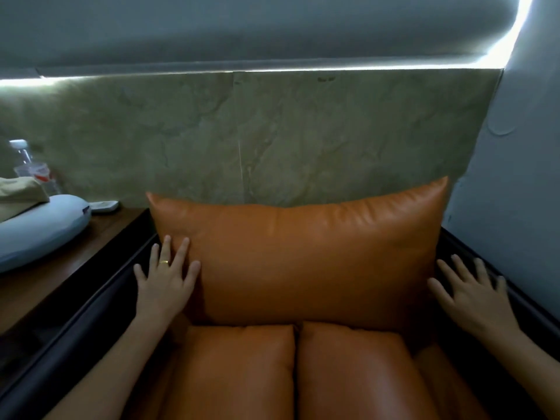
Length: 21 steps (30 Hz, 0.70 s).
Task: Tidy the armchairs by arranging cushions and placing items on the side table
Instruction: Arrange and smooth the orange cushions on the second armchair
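A wide orange leather back cushion [303, 256] stands upright against the back of the armchair, above two orange seat cushions [242, 371]. My left hand [165, 283], fingers spread and wearing a gold ring, lies flat on the cushion's lower left edge. My right hand [472, 292], fingers also spread, rests at the cushion's lower right corner beside the dark frame. Neither hand holds anything. The dark armchair frame [91, 328] runs along both sides.
A wooden side table [60, 268] stands at the left with a pale blue neck pillow [39, 231], a beige cloth item [18, 189], a clear water bottle [27, 165] and a white remote [104, 206]. A marbled wall panel rises behind; a grey wall is at right.
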Each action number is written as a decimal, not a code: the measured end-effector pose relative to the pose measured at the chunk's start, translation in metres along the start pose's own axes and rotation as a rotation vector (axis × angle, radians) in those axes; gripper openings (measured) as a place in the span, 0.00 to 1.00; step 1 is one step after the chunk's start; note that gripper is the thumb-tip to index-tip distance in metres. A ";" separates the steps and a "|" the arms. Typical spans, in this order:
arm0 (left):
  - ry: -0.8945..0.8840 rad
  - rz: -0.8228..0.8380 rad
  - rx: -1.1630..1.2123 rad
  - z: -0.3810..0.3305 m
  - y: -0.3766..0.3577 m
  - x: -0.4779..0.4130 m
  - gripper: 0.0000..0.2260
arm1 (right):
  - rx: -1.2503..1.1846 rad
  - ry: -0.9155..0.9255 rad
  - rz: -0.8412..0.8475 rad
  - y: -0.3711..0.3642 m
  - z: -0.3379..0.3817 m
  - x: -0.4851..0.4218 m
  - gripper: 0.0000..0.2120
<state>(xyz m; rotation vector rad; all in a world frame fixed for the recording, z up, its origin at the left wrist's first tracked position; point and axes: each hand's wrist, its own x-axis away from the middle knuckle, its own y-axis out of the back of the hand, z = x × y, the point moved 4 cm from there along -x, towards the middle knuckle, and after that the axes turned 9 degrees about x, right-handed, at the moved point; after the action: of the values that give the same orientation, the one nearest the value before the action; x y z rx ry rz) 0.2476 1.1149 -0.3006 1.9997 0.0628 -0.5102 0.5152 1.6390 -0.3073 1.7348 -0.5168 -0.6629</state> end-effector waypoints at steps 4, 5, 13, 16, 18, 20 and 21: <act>-0.144 -0.032 0.025 -0.056 -0.005 0.011 0.34 | -0.178 0.248 -0.273 0.032 0.061 0.019 0.39; -0.214 -0.025 0.015 -0.077 -0.012 0.013 0.33 | -0.212 0.320 -0.332 0.044 0.088 0.023 0.36; -0.464 -0.175 -0.080 -0.136 -0.054 0.009 0.34 | -0.275 0.440 -0.743 0.047 0.207 0.014 0.30; -0.549 -0.318 -0.066 -0.130 -0.071 0.002 0.35 | -0.293 0.441 -0.927 0.018 0.211 0.005 0.30; -0.567 -0.354 -0.076 -0.132 -0.083 -0.012 0.36 | -0.277 0.431 -0.963 0.010 0.217 -0.012 0.30; -0.563 -0.346 -0.093 -0.132 -0.091 -0.020 0.35 | -0.263 0.422 -0.955 0.005 0.221 -0.023 0.30; -0.559 -0.325 -0.101 -0.132 -0.093 -0.019 0.35 | -0.263 0.427 -0.940 0.004 0.221 -0.022 0.30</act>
<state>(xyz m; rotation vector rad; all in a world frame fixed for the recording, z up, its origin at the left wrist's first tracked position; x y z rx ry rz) 0.2489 1.2757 -0.3209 1.6915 0.0659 -1.2327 0.3510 1.4937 -0.3415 1.7429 0.7075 -0.9087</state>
